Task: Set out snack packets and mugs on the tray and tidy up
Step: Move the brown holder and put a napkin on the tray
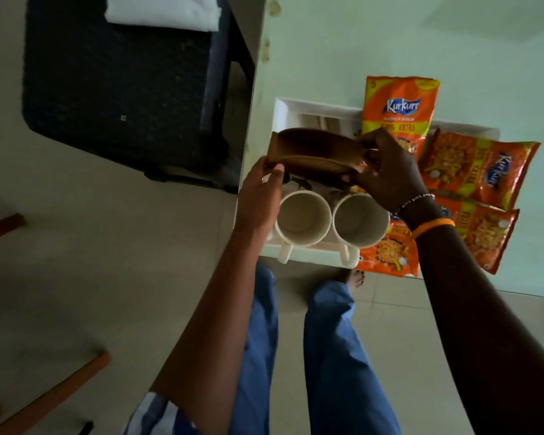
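Pale table (343,42): both hands (258,199) (387,171) grip brown pouch (314,152)

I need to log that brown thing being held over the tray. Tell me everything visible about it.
The brown object is flat and oblong, like a folded pouch or wallet, with a leathery matte look and a woven-textured lower face. It is held roughly level above the white tray, just beyond the two mugs. The left hand pinches its left end and the right hand grips its right end. What it is exactly cannot be told.
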The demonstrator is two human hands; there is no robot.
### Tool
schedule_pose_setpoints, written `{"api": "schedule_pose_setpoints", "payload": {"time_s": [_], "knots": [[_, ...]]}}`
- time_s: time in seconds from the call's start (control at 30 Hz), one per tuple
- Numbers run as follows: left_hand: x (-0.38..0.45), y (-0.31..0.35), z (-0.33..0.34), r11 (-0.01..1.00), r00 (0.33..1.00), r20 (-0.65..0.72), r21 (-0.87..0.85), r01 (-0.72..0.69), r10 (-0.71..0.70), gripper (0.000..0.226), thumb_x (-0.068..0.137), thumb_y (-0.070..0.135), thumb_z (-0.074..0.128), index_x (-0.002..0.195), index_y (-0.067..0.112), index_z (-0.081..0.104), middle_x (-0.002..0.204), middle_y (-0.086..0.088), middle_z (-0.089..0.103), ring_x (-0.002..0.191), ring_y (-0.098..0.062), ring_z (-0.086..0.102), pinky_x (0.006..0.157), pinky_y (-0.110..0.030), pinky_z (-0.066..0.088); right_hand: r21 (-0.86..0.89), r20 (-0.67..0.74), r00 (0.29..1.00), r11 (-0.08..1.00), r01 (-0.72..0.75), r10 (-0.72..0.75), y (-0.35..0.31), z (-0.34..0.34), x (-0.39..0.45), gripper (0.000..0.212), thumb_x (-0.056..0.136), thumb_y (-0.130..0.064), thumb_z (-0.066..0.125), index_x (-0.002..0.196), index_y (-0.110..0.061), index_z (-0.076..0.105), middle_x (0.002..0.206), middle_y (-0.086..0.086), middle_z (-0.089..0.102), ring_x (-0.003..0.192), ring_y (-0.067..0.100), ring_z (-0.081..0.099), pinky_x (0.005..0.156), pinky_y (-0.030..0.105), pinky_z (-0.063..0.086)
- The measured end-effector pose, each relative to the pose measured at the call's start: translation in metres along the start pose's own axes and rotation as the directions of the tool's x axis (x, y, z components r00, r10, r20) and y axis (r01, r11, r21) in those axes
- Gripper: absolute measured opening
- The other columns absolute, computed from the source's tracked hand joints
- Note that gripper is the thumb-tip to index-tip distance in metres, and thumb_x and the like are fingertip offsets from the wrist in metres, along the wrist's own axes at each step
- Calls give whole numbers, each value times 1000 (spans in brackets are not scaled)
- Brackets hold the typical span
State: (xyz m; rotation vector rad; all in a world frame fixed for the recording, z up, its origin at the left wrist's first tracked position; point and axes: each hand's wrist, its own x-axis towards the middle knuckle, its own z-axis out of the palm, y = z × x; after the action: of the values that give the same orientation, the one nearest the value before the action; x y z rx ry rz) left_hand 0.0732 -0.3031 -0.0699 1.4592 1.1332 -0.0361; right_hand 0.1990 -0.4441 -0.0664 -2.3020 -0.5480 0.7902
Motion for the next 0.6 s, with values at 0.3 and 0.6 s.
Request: {"api": "schedule_pose_setpoints", "payload": {"time_s": [0.3,0.6], "knots": [[-5,-9,10,976,996,-47,208,-67,79,34,97,25,38,104,3,63,107,-18,65,101,-27,59,88,-33,43,-101,24,997,991,82,-80,6,-4,-1,50,62,-10,79,105,-2,57,106,18,67,98,32,63,84,46,52],[-2,-8,9,917,991,71,376,-134,116,40,97,29,35,77,7,61,65,-1,52,59,-8,48,62,-22,34,-131,147,989,991,21,-1,7,-15,4,54,60,-14,82,108,-7,59,112,13,66,103,24,60,91,37,49]]}}
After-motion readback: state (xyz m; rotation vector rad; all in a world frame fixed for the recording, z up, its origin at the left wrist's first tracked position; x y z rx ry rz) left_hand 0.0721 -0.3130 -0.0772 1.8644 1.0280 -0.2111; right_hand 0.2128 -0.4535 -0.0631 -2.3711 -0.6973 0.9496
